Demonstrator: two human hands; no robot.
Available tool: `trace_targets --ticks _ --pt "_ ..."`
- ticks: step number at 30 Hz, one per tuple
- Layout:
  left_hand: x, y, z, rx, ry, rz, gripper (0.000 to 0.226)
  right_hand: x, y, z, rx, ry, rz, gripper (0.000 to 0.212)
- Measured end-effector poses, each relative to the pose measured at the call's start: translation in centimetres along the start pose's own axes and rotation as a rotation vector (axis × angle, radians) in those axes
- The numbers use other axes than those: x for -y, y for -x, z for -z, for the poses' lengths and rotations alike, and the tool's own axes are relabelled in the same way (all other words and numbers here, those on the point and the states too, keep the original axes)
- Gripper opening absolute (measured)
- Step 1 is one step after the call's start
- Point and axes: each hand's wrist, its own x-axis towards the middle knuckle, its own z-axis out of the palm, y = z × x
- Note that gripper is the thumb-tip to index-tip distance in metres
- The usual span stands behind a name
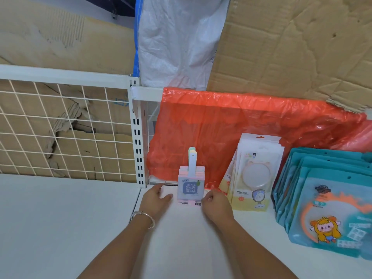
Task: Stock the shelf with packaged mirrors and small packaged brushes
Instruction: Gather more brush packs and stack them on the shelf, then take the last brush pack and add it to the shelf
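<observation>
A small stack of packaged brushes (190, 185) stands upright on the white shelf (181, 238), leaning back against a red plastic bag (221, 125). My left hand (156, 200) lies just left of the stack with fingers straight, fingertips close to its lower edge. On the other side, my right hand (215, 204) sits with fingers curled at the stack's lower right corner; whether it pinches the packet is unclear. To the right stand packaged mirrors (255, 172) in white and yellow packets, then a row of teal packets (326, 206) with a cartoon figure.
A white wire grid panel (64, 129) and slotted upright post (138, 150) close the back left. Cardboard (291, 43) and a white plastic sack (177, 41) lie above the shelf's back rail. The shelf surface left of the brushes is bare white.
</observation>
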Motion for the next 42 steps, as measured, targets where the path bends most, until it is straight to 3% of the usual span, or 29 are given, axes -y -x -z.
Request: trace_targets --ticks 8,14,19,23,28,33,36,40,42 --pt "1.7 5.2 7.2 -0.117 0.073 0.115 0.069 5.9 3.9 -2.3 0.235 -0.137 0.2 0.021" --pt "5.7 9.1 18.4 -0.273 0.044 0.213 0.068 15.5 8.1 -7.8 0.438 -0.343 0.199 0.033" --pt "9.7 13.0 28.3 -0.439 0.05 0.258 0.065 22.5 13.2 -13.6 0.592 -0.362 0.238 0.029" --pt "13.9 16.5 35.8 -0.546 0.101 0.295 0.061 28.7 17.7 -18.5 0.637 -0.379 0.252 0.04" --pt "19.7 19.5 44.6 -0.594 0.081 0.352 0.057 36.4 24.8 -25.4 0.696 -0.426 0.283 0.037" --pt "23.3 20.7 49.7 -0.603 0.167 0.386 0.021 40.7 30.4 -31.1 0.812 -0.417 0.26 0.042" --pt "24.4 19.9 51.7 -0.606 0.207 0.364 0.017 42.7 31.2 -33.1 0.802 -0.387 0.272 0.045" --pt "25.0 18.1 54.1 -0.622 0.255 0.349 0.033 46.0 29.2 -34.9 0.755 -0.344 0.302 0.044" --pt "25.8 16.7 55.2 -0.619 0.275 0.326 0.02 47.7 27.6 -35.9 0.736 -0.338 0.302 0.043"
